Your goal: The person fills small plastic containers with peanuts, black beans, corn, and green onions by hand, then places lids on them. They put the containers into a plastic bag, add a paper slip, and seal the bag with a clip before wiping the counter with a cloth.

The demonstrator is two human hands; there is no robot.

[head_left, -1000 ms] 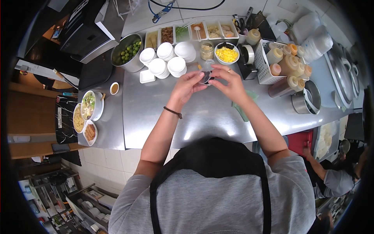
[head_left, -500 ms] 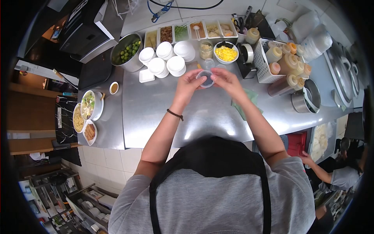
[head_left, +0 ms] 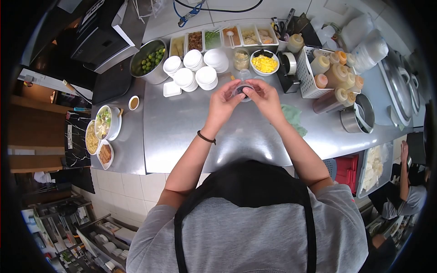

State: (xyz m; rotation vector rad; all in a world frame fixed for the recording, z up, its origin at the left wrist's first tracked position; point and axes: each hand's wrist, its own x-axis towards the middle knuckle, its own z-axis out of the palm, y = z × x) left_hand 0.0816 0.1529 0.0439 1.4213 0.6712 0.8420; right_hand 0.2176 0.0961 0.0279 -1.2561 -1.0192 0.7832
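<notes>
Left hand [head_left: 223, 102] and right hand [head_left: 265, 99], upper centre of the frame: fingers curled around the small clear cup [head_left: 245, 92], gripped between them from both sides, with thumbs at its near side; dark contents show within. The cup is held over the steel counter [head_left: 195, 123]. Just beyond the hands, a small clear container [head_left: 245, 75]; farther up, a glass jar [head_left: 241, 59] beside a bowl of yellow food [head_left: 265, 63]. To the left of these, stacks of white dishes [head_left: 185, 78], with a row of food trays [head_left: 214, 40] behind. Upper left, a metal pot of green fruit [head_left: 149, 61]. Right of the hands, a green cloth [head_left: 293, 119] lies near the right forearm; upper right, a white basket of squeeze bottles [head_left: 314, 75]. Left edge of the counter: a small sauce cup [head_left: 133, 103] and a bowl with greens [head_left: 104, 123]. Lower right, another person's forearm [head_left: 404, 175] is raised.
</notes>
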